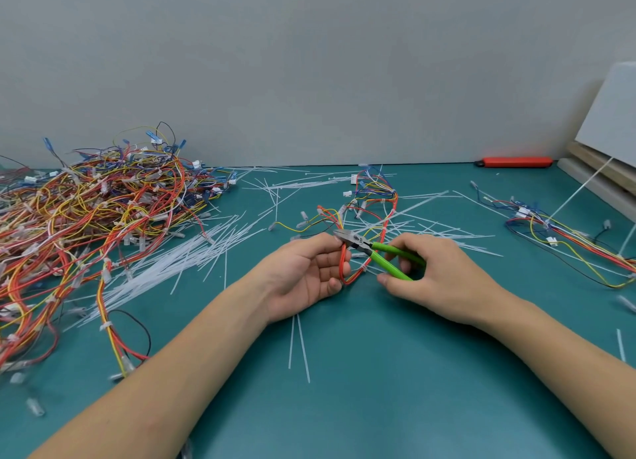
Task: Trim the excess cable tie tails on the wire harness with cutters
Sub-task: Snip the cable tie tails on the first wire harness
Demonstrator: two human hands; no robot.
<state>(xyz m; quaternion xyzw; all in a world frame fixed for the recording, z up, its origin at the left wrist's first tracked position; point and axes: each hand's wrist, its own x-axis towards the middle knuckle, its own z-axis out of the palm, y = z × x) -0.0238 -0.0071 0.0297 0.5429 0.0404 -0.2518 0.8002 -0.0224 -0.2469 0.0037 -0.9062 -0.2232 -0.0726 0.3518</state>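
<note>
Centre of the green table (378, 372): the left hand (306, 272) pinches a red loop of the wire harness (344, 262) between thumb and fingers. The right hand (433, 276) grasps the green handles of the cutters (373, 250), whose metal tips meet the harness at the left fingertips. A heap of harnesses (96, 217) lies at left; cut tie tails (192, 252) are scattered between.

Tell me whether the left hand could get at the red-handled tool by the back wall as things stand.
Probably not at once. The left hand grips the wire harness while the right hand holds the green cutters to it. The red-handled tool lies far off on the right, across the right arm.
</note>
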